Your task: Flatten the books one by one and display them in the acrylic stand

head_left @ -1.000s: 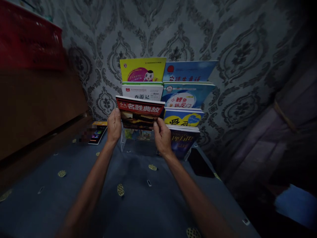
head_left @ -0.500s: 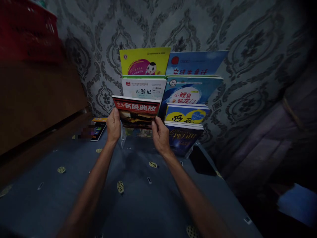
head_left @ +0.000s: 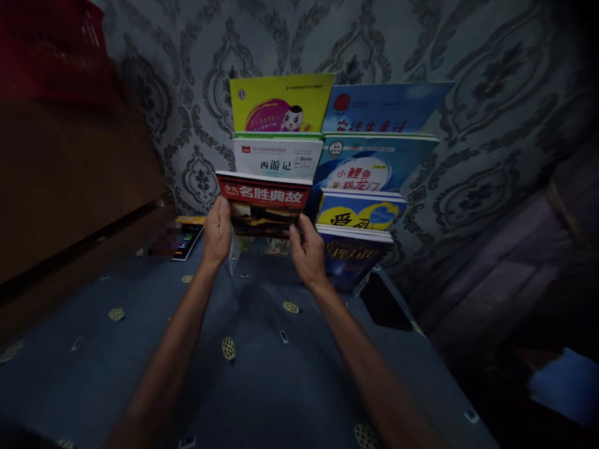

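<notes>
A book with a red title band and a dark scenic cover [head_left: 264,202] is gripped at both sides. My left hand [head_left: 218,232] closes on its left edge, and my right hand [head_left: 307,249] holds its lower right corner. Behind it, books stand in stepped rows: a white one [head_left: 276,159], a yellow one [head_left: 281,103], a blue one [head_left: 388,109] and a teal one [head_left: 379,163]. Right of my right hand are a blue-and-yellow book [head_left: 360,211] and a dark blue one [head_left: 353,259]. A clear stand edge [head_left: 234,254] shows below the held book.
The dark cloth [head_left: 262,386] has yellow oval prints. A black flat object [head_left: 384,302] lies right of the books, and another book [head_left: 188,240] lies at left, partly pixelated. A wooden cabinet [head_left: 70,181] bears a red basket [head_left: 56,56]. Patterned wall [head_left: 196,93] stands behind.
The view has shifted slightly, so the rear books appear higher and larger. Both hands keep hold of the red-banded book, which has barely moved against the books behind it.
</notes>
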Demonstrator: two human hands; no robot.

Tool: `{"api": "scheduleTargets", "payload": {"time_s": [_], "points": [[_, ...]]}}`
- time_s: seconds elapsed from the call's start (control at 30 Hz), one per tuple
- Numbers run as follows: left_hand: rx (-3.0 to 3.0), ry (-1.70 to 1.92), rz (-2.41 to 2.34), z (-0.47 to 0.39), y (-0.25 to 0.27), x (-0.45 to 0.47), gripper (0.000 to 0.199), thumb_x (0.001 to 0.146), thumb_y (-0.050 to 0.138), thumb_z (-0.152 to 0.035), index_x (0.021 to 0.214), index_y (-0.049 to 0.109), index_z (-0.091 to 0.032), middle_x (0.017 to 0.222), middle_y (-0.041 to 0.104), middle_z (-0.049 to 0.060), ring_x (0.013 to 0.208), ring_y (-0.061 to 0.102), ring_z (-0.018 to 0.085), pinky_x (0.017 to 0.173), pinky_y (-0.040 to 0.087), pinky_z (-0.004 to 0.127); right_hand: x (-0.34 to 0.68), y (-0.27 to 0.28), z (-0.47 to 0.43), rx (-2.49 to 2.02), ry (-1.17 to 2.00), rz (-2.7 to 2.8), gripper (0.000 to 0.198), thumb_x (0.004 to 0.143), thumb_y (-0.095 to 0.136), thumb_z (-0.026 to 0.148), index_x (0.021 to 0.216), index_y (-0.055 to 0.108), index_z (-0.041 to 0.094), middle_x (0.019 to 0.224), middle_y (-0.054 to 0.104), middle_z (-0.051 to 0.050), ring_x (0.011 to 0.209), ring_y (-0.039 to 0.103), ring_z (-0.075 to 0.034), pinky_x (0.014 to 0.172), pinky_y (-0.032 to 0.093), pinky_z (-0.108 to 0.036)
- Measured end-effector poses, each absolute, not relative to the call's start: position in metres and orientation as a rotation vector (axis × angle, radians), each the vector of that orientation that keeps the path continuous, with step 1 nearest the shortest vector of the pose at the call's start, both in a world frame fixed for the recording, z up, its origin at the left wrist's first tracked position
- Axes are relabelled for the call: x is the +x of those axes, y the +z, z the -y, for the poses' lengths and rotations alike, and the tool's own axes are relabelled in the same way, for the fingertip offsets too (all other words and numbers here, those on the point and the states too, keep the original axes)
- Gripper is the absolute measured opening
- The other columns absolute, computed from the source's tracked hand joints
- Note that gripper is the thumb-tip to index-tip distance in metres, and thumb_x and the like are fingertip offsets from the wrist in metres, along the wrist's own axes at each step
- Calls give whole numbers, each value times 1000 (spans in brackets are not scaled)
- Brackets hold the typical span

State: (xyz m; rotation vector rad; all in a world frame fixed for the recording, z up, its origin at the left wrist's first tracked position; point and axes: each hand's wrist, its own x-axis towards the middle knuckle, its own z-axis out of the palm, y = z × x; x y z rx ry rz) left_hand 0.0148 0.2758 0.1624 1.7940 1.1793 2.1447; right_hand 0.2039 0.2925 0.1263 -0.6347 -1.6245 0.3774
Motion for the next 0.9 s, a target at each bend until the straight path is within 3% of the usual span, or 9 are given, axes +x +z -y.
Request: {"api": "scheduleTargets", "payload": {"time_s": [0.27,0.43,0.63,0.8,0.9], "points": [[1868,2156,-1184,-270,170,11,57,97,36,-68,91,65,-19,88,63,4,91,60,18,86,48,31,205,137,-285,-590,340,1628,33,102,43,33,128,58,21,126,66,-10,116,62,-24,97,55,-42],[1942,2150,-1276,-259,182,2,56,99,37,-65,81,63,-18,81,63,2,86,60,17,81,49,28,201,144,-271,-658,374,1630,27,101,46,38,114,64,22,103,69,-6,92,66,-21,83,57,-34],[1832,2012,-1291,-260,184,-26,53,97,44,-61,82,67,-16,78,67,2,75,61,17,71,49,27,177,138,-251,-766,622,1638,25,99,48,37,109,66,22,86,68,-3,77,66,-19,66,58,-29],[1772,1788,-1390,-268,177,-32,53,92,45,-64,82,66,-16,79,69,4,76,62,19,70,50,28,175,136,-256,-765,839,1623,28,92,48,40,95,65,18,83,65,-5,72,66,-19,50,57,-27],[1844,1777,-1338,-267,178,-20,53,96,39,-61,87,65,-17,88,71,6,83,63,19,77,51,30,189,145,-261,-766,806,1567,31,89,52,43,97,66,16,89,68,-6,75,66,-20,54,61,-30]]}}
